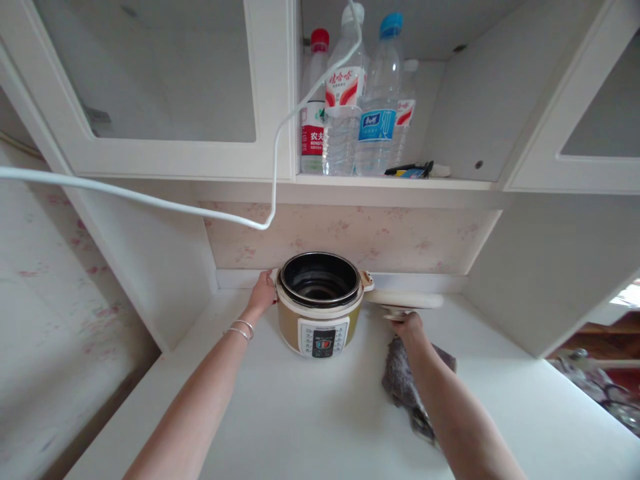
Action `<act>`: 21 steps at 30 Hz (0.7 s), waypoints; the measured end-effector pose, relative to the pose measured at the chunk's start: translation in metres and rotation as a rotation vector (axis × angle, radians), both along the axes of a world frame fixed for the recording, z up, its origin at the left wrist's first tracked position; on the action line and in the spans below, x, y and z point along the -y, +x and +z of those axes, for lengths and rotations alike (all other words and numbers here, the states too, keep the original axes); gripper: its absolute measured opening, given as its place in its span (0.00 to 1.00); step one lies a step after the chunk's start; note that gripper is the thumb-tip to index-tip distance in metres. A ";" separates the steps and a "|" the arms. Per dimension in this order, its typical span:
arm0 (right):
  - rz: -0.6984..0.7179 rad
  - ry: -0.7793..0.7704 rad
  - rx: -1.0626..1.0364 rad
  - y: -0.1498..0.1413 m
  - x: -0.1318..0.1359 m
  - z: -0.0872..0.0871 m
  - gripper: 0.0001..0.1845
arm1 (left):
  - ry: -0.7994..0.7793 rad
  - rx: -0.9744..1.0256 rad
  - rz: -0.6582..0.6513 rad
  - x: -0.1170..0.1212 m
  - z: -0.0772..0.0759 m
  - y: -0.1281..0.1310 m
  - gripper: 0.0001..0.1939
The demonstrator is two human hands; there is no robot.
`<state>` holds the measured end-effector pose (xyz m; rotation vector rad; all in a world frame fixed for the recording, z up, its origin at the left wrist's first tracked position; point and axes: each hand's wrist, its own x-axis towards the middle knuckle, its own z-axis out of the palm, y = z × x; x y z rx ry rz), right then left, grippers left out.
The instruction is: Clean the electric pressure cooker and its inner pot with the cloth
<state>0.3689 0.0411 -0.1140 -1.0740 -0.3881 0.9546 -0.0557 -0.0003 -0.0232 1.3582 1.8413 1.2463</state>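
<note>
An electric pressure cooker point(289, 323) stands upright on the white counter, its lid off and its black inner pot point(320, 285) exposed. On its left side, my left hand point(262, 293) is closed around the side handle. To the right of the cooker, my right hand point(411, 325) grips the knob of the cream-coloured lid point(417, 300), which is held beside the right handle point(367, 280). Whether the lid touches the counter I cannot tell. Below my right hand lies a crumpled grey cloth point(397, 373), partly hidden behind my forearm.
Overhead, an open cabinet shelf point(465, 183) holds several plastic bottles point(377, 100) and small items. A white cable point(200, 210) hangs across the upper left view. Side panels point(540, 267) and a floral back wall point(340, 233) enclose the counter point(300, 413).
</note>
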 end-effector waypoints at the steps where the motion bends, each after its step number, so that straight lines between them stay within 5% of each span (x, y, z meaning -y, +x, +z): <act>1: -0.001 -0.007 -0.023 -0.002 0.000 -0.002 0.07 | -0.002 -0.014 0.006 0.000 0.001 0.001 0.23; 11: 0.067 -0.138 0.021 0.032 0.041 -0.018 0.09 | -0.062 0.008 0.025 0.005 0.005 0.005 0.23; 21: -0.129 -0.257 0.247 0.069 0.085 -0.016 0.10 | -0.086 -0.022 0.060 0.007 0.008 0.034 0.26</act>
